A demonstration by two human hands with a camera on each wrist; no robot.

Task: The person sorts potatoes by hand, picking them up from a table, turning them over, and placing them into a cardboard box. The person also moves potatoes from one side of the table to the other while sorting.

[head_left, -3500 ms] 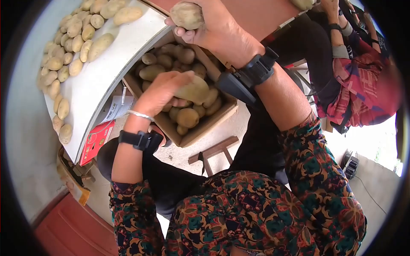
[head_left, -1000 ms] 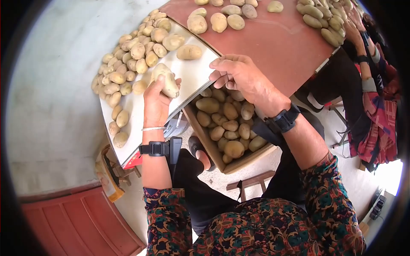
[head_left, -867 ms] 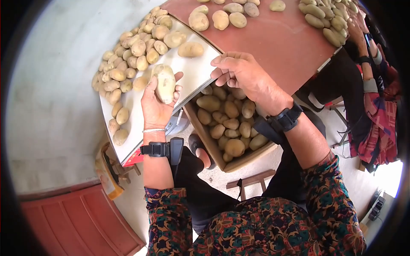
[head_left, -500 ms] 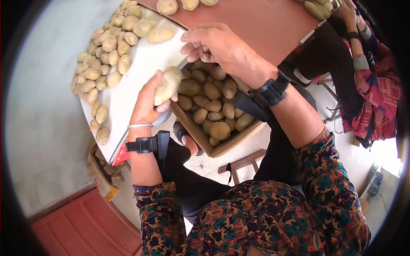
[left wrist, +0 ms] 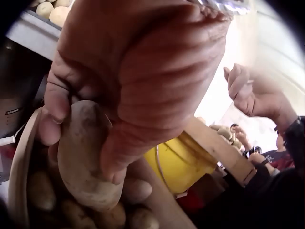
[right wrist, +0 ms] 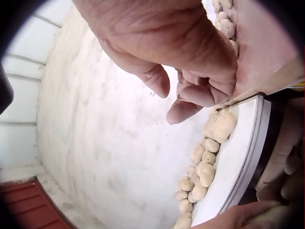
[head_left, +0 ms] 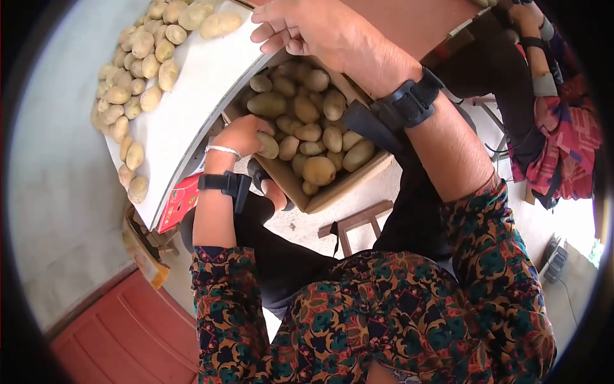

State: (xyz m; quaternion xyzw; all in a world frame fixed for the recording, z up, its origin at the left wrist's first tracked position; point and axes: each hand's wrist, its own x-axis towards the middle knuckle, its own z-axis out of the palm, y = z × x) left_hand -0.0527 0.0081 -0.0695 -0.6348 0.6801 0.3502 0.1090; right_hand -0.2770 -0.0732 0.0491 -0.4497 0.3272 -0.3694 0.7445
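The left hand (head_left: 240, 136), left of centre in the head view, grips a potato (left wrist: 88, 162) at the left side of the box (head_left: 348, 185). In the left wrist view the thumb lies along one flank, with fingers on the opposite side. Whether the potato touches the loose potatoes (head_left: 307, 109) below, I cannot tell. The right hand (head_left: 320, 29), at the top of the head view, holds nothing, its fingers loosely bent near the corner of the white table (head_left: 192, 89).

The potato should feel firm and fairly weighty for its bulk, too stiff to give under a squeeze. Its skin looks dry and dusty, so slipping seems a small risk (a damp one would be another matter). A drop could bruise it. The best hold is across the thick middle, as here; the rounded ends offer less purchase.
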